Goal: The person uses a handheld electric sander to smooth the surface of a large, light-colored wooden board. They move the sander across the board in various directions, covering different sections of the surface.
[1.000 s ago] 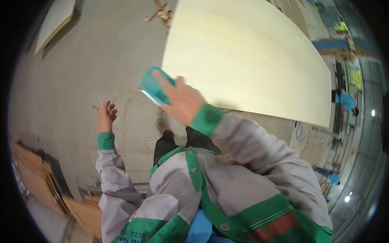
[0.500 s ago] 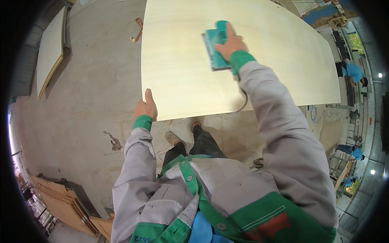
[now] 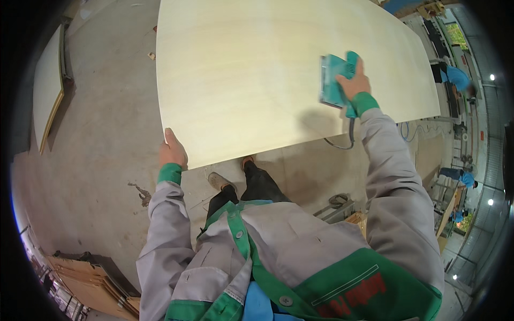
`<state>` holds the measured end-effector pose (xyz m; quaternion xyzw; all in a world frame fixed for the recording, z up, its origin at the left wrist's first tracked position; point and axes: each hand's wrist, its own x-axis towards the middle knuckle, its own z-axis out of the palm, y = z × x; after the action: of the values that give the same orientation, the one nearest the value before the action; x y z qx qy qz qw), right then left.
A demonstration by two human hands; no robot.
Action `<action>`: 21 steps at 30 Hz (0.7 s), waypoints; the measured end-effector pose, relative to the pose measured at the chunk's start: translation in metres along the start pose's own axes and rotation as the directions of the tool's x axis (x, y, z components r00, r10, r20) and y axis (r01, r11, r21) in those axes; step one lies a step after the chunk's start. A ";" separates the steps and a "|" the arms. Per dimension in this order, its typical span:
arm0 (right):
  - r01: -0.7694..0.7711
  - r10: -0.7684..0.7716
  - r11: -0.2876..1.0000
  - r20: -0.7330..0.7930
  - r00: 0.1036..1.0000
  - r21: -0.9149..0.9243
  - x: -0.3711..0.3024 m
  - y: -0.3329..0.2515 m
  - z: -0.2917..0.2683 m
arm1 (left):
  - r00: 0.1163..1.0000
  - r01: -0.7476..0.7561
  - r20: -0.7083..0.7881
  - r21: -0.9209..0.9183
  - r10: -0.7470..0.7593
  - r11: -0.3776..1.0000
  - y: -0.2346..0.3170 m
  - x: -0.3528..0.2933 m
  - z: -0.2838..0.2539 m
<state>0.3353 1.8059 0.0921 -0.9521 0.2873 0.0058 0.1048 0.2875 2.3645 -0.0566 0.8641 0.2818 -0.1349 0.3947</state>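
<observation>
Panel (image 3: pixel 241 80) partly beyond frame; sander (image 3: pixel 334 81) underside hidden

hanging free a second ago, the left hand (image 3: pixel 173 152) is now gripping the pale wooden panel (image 3: pixel 241 85) at its near left corner — and the right hand (image 3: pixel 356 83), then tilting the teal electric sander (image 3: pixel 333 77) off the left edge, is holding it on the panel's face — sitting farther right and closer to the near edge than half a second ago.
</observation>
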 end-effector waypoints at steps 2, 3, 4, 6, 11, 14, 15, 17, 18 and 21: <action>0.125 -0.125 0.992 0.039 0.991 0.011 -0.027 -0.040 0.010 | 1.000 0.003 0.003 0.008 -0.003 1.000 0.001 0.002 0.000; 0.205 -0.207 0.978 0.058 0.977 0.037 -0.045 -0.064 0.013 | 1.000 -0.012 0.004 0.023 0.012 1.000 0.001 0.002 0.000; 0.225 -0.233 0.971 0.110 0.966 0.076 -0.062 -0.090 0.015 | 1.000 -0.020 0.013 0.038 0.019 0.999 0.001 0.001 0.001; 0.271 -0.293 0.954 0.208 0.933 0.129 -0.099 -0.142 0.018 | 1.000 -0.017 -0.011 0.048 0.017 0.999 0.002 0.000 0.002; 0.421 -0.465 0.885 0.340 0.817 0.198 -0.174 -0.217 0.018 | 0.998 0.008 -0.063 0.040 -0.005 0.999 0.003 -0.003 0.006; 0.344 -0.362 0.932 0.336 0.870 0.115 -0.167 -0.222 0.018 | 0.999 -0.046 -0.016 0.042 0.047 0.998 0.003 -0.001 0.002; 0.322 -0.338 0.941 0.311 0.888 0.102 -0.155 -0.221 0.020 | 0.998 -0.045 -0.039 0.049 0.047 0.998 0.003 -0.001 0.001; 0.283 -0.293 0.956 0.250 0.923 0.077 -0.125 -0.207 0.020 | 0.996 -0.060 -0.057 0.083 0.064 0.995 0.002 0.000 -0.001; 0.270 -0.274 0.962 0.213 0.938 0.049 -0.108 -0.197 0.020 | 0.995 -0.060 -0.072 0.101 0.068 0.993 0.002 0.000 -0.001; 0.186 -0.186 0.982 0.180 0.966 0.019 -0.062 -0.162 0.016 | 0.996 -0.047 -0.075 0.117 0.056 0.992 0.001 0.001 0.001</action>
<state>0.3736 1.9748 0.1126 -0.9703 0.1860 0.0824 0.1313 0.2884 2.3640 -0.0569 0.8970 0.2663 -0.1066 0.3364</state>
